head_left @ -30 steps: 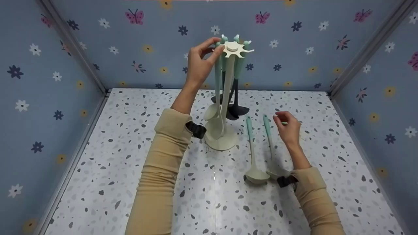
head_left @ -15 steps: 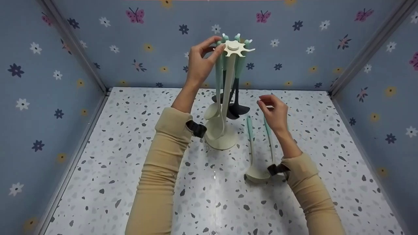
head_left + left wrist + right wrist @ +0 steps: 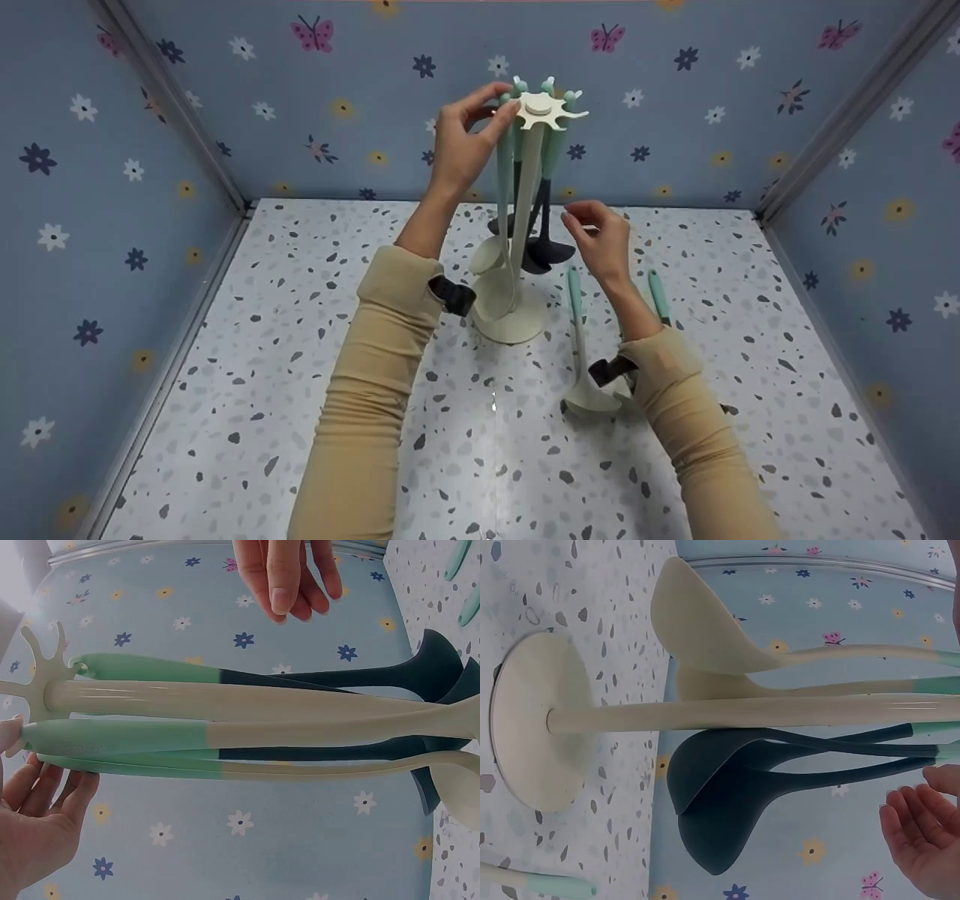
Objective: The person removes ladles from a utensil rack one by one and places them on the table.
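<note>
A cream utensil stand (image 3: 529, 202) rises from a round base, with several green-handled utensils hung around its hooked top. My left hand (image 3: 461, 142) pinches the handle end of a cream ladle (image 3: 495, 296) at one hook; the thumb shows there in the left wrist view. Another cream utensil (image 3: 486, 255) hangs behind that ladle. Dark utensils (image 3: 712, 817) hang on the stand's other side. My right hand (image 3: 604, 240) is in the air just right of them, its fingers (image 3: 283, 601) loosely bent and holding nothing.
Right of the stand, a cream ladle (image 3: 589, 397) lies on the speckled table (image 3: 247, 420). Beside it is another cream utensil (image 3: 621, 386), mostly under my right forearm. A green handle (image 3: 658, 289) with a dark neck lies farther right. Flowered walls (image 3: 360, 97) enclose the table.
My right hand has moved left and away from me, from above the lying utensils towards the hanging dark ones. The left hand has kept its grip at the stand's top.
</note>
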`<state>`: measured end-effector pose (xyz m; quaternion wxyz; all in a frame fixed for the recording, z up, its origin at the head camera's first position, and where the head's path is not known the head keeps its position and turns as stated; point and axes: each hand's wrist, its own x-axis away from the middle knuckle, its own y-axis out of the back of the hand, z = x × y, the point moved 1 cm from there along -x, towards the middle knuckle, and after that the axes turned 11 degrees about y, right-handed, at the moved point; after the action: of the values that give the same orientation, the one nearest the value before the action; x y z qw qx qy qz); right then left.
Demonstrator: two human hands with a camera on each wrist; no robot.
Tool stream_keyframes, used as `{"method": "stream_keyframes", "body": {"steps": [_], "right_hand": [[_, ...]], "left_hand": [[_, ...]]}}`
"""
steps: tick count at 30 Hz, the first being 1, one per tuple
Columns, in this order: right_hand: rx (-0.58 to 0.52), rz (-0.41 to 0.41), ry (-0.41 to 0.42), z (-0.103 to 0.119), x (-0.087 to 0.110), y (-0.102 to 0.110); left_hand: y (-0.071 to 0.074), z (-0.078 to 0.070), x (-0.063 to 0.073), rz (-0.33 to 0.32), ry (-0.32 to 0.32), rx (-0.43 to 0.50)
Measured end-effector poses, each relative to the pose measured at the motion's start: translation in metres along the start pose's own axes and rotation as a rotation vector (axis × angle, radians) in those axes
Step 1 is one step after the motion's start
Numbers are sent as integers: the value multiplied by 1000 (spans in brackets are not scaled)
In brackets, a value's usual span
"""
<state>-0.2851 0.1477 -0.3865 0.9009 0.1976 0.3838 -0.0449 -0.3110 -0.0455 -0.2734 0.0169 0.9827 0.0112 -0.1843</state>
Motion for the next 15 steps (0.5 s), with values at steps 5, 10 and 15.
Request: {"method": "stream_keyframes", "body": {"steps": [5,10,15], "right_hand": [[22,29,-59,-8,-2,-9],[54,65,-104,-15,-4,-18],[74,92,-130,-19,-4,-25]], "left_hand": [[0,-6,4,4,9,16],[1,-23,15,6,30,16],[1,-30,21,5,28,3]]}}
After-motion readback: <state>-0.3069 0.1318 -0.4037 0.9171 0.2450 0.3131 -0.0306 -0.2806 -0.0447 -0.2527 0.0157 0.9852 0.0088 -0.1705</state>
